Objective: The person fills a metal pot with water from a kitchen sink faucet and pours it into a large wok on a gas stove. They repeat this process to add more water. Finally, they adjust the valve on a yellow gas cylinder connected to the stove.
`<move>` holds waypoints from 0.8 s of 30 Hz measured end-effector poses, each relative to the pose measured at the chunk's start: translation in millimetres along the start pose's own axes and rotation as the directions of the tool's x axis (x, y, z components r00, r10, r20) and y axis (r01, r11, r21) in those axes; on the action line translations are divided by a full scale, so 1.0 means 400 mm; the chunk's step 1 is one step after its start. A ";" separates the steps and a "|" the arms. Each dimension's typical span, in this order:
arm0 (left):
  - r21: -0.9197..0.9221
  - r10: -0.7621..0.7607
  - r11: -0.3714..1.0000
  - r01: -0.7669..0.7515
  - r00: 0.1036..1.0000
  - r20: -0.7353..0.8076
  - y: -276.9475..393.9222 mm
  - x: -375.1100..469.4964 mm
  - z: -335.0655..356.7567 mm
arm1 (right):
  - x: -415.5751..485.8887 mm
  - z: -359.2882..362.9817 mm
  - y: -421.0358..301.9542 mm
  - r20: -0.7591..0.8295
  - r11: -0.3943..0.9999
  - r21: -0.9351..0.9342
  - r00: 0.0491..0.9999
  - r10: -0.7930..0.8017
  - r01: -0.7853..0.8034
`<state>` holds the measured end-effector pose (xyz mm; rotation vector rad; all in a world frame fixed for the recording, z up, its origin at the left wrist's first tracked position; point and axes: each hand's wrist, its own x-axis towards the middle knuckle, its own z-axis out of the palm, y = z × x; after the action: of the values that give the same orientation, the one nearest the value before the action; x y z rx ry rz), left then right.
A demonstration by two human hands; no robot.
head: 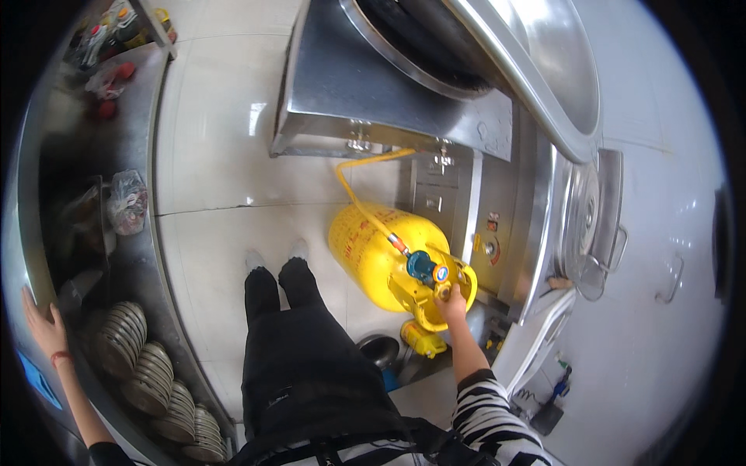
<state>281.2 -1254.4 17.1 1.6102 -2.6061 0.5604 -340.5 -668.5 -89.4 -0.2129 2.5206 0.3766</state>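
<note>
A yellow gas cylinder (373, 250) stands on the tiled floor to the right of my feet. On its top sits a teal gas regulator (419, 266) with a round gauge (441, 273). From the regulator a yellow hose (352, 187) runs to the steel stove (361, 76). My right hand (453, 303) grips the cylinder's valve handwheel (443, 290) inside the yellow collar. At the far left, my left hand (46, 329) lies with fingers extended on the edge of a steel counter (23, 256) and holds nothing.
Stacked plates (157, 378) and a plastic bag with contents (127, 202) fill the left shelf. Bottles (125, 26) stand at upper left. A yellow jug (422, 339) and a dark metal bowl (379, 349) are near the cylinder. A large steel pan or lid (553, 64) is at upper right.
</note>
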 end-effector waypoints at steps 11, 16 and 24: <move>-0.067 -0.059 0.996 0.059 0.998 -0.001 0.041 0.015 -0.035 | -0.055 -0.311 -0.232 -0.209 0.585 0.743 0.943 -0.258 0.325; 0.009 -0.051 0.999 0.051 0.999 -0.019 0.046 0.016 -0.040 | -0.018 -0.283 -0.625 0.096 0.108 0.993 0.811 -0.577 -0.040; -0.041 -0.074 0.996 0.073 0.997 -0.011 0.041 0.011 -0.035 | 0.060 -0.219 -0.924 0.266 -0.522 0.488 0.689 -0.675 -0.700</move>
<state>262.5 -1247.1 26.3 1.6770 -2.5209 0.5087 -320.0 -1047.5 -114.9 0.7284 0.6813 -1.7845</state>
